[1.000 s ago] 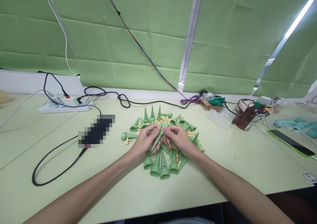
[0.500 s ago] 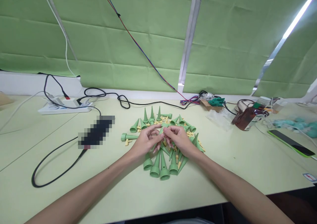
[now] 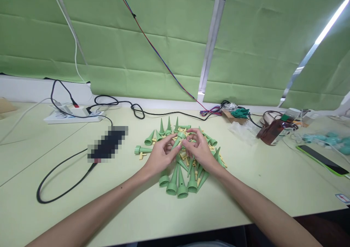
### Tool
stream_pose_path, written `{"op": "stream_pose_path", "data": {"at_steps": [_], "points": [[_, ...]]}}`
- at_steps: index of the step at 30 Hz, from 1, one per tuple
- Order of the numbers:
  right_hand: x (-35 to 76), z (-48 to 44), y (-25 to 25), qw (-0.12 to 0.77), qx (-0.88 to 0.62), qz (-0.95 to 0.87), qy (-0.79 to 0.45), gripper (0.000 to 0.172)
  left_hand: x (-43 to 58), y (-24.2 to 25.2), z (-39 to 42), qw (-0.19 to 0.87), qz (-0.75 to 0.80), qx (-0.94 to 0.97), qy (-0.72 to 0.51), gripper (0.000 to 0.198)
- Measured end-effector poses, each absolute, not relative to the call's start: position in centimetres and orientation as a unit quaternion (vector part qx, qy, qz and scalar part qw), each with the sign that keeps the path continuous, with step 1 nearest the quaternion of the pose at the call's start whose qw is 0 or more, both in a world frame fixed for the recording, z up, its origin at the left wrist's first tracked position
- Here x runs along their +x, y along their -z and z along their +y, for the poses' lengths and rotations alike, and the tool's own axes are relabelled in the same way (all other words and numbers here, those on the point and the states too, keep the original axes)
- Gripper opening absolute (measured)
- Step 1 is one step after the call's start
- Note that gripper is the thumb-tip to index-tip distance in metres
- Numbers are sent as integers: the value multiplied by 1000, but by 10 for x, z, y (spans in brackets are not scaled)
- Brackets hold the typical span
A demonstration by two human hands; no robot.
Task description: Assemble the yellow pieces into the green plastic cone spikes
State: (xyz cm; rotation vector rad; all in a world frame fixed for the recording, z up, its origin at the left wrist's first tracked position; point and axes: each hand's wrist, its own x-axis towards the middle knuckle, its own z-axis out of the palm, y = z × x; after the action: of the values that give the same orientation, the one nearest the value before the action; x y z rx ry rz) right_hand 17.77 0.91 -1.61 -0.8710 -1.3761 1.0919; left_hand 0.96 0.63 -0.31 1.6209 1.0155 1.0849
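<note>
My left hand [image 3: 164, 153] is closed around a green plastic watering spike [image 3: 179, 135], a hollow cone whose wide collar points away from me, up and to the right. Its pointed end is hidden in the fingers. My right hand [image 3: 199, 148] pinches at the spike's side, where a small yellow valve [image 3: 181, 142] shows at the fingertips. Below the hands lie several more green spikes [image 3: 182, 188], collars toward me. Small yellow valves [image 3: 185, 160] are strewn among them. Behind the hands a few spikes [image 3: 168, 125] stand on their collars, tips up.
To the left lie a blurred dark device [image 3: 108, 145] with a black cable and a white power strip [image 3: 73, 118]. On the right are a brown bottle [image 3: 276, 130], clear plastic wrap [image 3: 242, 130], a small cardboard box [image 3: 232, 116] and a green-edged phone [image 3: 322, 160].
The spike's collar now shows more clearly above my fingers. My right index finger has lifted and spread away from it, while its thumb stays at the spike. The view has shifted slightly.
</note>
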Motion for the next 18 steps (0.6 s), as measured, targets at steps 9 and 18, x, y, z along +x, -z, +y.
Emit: {"op": "stream_pose_path", "data": {"at_steps": [9, 18], "points": [[177, 7, 14, 478, -367, -640, -477, 34, 7, 10, 11, 341, 426, 717, -433, 49], [178, 4, 12, 474, -344, -657, -474, 31, 6, 9, 10, 310, 424, 737, -425, 50]]}}
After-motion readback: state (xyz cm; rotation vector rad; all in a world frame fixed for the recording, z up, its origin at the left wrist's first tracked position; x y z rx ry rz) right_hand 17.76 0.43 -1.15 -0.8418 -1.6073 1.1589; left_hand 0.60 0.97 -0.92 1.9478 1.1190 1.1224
